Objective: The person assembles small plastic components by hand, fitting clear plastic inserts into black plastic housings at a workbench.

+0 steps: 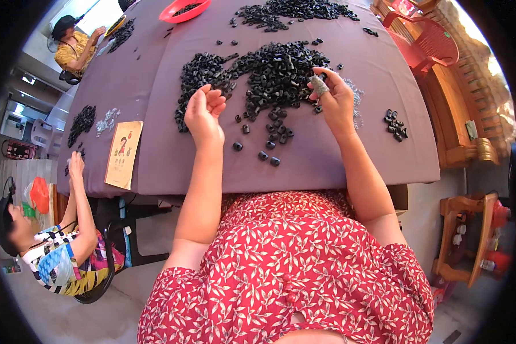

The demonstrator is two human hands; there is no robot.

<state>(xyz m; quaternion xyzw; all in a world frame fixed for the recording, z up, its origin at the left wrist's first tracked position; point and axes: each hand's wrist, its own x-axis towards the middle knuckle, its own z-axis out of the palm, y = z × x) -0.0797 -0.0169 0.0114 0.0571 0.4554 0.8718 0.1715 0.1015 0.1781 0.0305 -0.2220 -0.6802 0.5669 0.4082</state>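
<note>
red leaf-print cloth [286, 246] is seen nearest, by the edge of a purple-covered worktop [355, 166]. one red bowl [182, 19] is set at the far side, with black bits inside; one yellow tray [116, 26] is placed near a far co-worker [77, 53], its contents too small to tell. black parts [281, 80] are heaped between and beyond two hands, three loose ones lying nearest the front edge. some are hidden by the left hand [206, 117], its grip loosely curled; whether anything is held cannot be told. at the right hand [337, 100] fingers are bent about a grey sleeve [319, 86]; whether it is worn or pinched cannot be told. two piles of clear bits [108, 121], one book [124, 155], one red chair [427, 43] and a second co-worker [57, 264] are also shown.
</note>
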